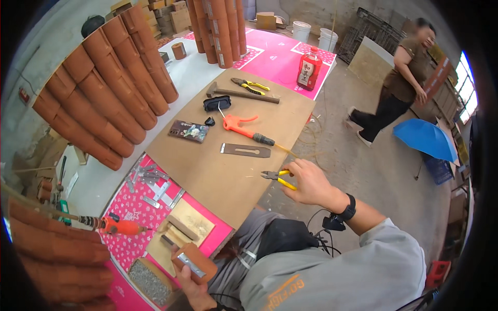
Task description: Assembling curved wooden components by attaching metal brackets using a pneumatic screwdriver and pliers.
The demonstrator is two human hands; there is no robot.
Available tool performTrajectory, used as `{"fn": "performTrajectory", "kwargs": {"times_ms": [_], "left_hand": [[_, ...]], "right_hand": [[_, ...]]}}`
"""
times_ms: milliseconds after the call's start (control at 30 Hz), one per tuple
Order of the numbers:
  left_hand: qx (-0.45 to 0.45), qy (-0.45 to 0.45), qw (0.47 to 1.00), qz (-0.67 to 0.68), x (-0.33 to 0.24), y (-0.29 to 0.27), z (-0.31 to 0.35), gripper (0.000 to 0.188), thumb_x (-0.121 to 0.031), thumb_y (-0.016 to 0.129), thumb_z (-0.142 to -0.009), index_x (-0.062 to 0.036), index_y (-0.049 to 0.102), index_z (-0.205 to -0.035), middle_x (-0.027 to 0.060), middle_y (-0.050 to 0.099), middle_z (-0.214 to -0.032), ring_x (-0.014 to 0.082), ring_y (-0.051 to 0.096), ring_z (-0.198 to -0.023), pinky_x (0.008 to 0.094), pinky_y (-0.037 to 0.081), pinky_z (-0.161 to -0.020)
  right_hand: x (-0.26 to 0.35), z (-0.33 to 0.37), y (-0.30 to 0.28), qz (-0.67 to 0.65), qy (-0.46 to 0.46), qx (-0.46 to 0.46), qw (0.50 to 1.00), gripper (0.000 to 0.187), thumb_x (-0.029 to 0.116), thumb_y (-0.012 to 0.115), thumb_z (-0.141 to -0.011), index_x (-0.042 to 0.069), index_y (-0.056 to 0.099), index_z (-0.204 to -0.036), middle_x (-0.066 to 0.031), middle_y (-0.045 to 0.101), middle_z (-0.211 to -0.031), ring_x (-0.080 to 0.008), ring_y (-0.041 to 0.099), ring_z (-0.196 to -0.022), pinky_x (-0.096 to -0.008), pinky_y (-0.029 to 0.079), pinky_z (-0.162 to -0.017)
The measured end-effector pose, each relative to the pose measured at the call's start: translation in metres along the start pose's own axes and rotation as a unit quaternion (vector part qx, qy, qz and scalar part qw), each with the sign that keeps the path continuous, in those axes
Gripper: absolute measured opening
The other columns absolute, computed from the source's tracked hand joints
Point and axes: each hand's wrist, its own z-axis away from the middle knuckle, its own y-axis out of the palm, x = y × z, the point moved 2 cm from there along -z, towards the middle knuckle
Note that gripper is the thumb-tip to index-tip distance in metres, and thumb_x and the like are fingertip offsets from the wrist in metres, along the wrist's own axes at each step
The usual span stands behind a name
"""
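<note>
My right hand (313, 182) grips yellow-handled cutting pliers (287, 179), whose jaws point left over the table's near edge. Lower down, my left hand (193, 290) is closed around a short orange-brown cylinder (193, 260) with a silver metal plate on its side. Just beyond it lie a wooden block (181, 227) and a light wooden board (196, 217). Flat metal brackets (150, 176) are heaped on the pink patterned sheet. On the brown board (223, 179) rest a flat slotted plane blade (245, 150) and an orange air blow gun (238, 123) with its hose.
A hammer (244, 94), other pliers (250, 86), a phone (188, 131) and a black case (217, 103) lie farther back. Brown cylinder stacks (111, 85) stand left, near an orange power tool (120, 226) and a box of small metal pieces (148, 281). A person (407, 72) walks at right.
</note>
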Motion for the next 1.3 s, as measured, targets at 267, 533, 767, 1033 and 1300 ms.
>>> {"fn": "performTrajectory", "kwargs": {"times_ms": [267,533,767,1033,1300], "left_hand": [[0.029,0.033,0.998,-0.039,-0.001,-0.007,0.002,0.082,-0.031,0.074,-0.079,-0.0034,0.037,-0.146,0.0121,0.057,-0.125,0.0249,0.06,-0.112,0.0372,0.053,-0.093],[-0.1,0.045,0.993,-0.051,-0.016,-0.003,0.018,0.045,-0.02,0.057,-0.095,-0.0024,0.047,-0.135,0.0122,0.059,-0.122,0.0216,0.062,-0.11,0.0366,0.054,-0.091],[-0.093,0.072,0.993,-0.028,-0.016,-0.006,-0.019,0.053,-0.02,0.063,-0.095,-0.0022,0.04,-0.14,0.011,0.053,-0.131,0.0181,0.056,-0.119,0.0355,0.049,-0.099],[-0.092,0.061,0.971,-0.211,-0.035,0.004,-0.063,0.077,-0.012,0.081,-0.082,0.0017,0.034,-0.141,0.0182,0.051,-0.13,0.0215,0.059,-0.114,0.0332,0.056,-0.086],[-0.136,0.109,0.838,-0.517,-0.022,-0.015,-0.086,0.076,-0.036,0.083,-0.078,0.003,0.048,-0.133,0.0218,0.055,-0.121,0.0293,0.057,-0.112,0.0403,0.049,-0.093]], "right_hand": [[-0.061,-0.113,0.033,-0.051,0.128,-0.019,0.99,0.046,0.035,0.073,-0.079,0.003,0.065,-0.112,-0.0204,0.068,-0.104,-0.0375,0.066,-0.099,-0.046,0.053,-0.086],[-0.11,-0.162,0.064,0.026,0.166,0.057,0.984,0.046,0.033,0.073,-0.079,0.002,0.066,-0.112,-0.0233,0.066,-0.109,-0.0379,0.063,-0.106,-0.0466,0.051,-0.09],[-0.026,-0.12,0.065,0.0,-0.1,-0.144,0.985,0.036,0.014,0.073,-0.079,0.003,0.062,-0.112,-0.0175,0.061,-0.118,-0.0367,0.058,-0.109,-0.0446,0.048,-0.094],[0.093,-0.078,0.128,-0.214,-0.264,0.064,0.938,0.033,0.01,0.07,-0.08,0.002,0.061,-0.111,-0.0172,0.059,-0.119,-0.0364,0.056,-0.114,-0.0428,0.047,-0.098],[0.086,-0.07,0.138,-0.174,-0.229,0.058,0.956,0.029,0.016,0.068,-0.084,0.001,0.061,-0.108,-0.0173,0.059,-0.119,-0.0353,0.055,-0.113,-0.0421,0.046,-0.098]]}}
